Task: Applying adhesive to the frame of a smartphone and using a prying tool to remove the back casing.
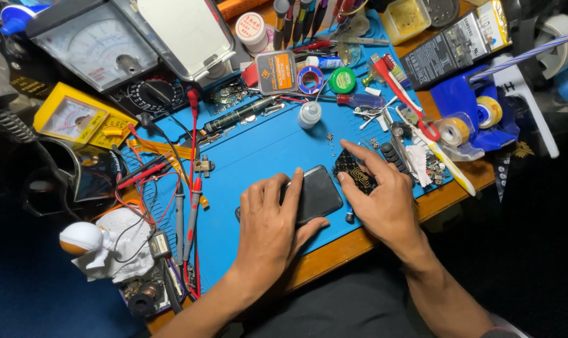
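A dark, flat phone (312,195) lies near the front edge of the blue work mat (259,150), its long axis running diagonally from near-left to far-right. The left hand (268,228) rests on its near-left end, fingers laid flat and slightly spread over the smooth, matte back, thumb reaching along the near side. The right hand (384,197) comes in from the right: its fingertips touch the phone's far-right corner, while the forefinger stretches over a small black board with gold tracing (353,172) lying just beside the phone. Neither hand pinches anything; both press flat.

The mat looks rubbery and covers most of the wooden bench (334,250). Left of the phone lie red and black probe leads (187,213), thin and flexible. Far left stand a yellow meter (77,119) and a larger grey analogue meter (90,47). A small white bottle (309,114) stands further back, and rolls of yellow tape (454,130) sit to the right.
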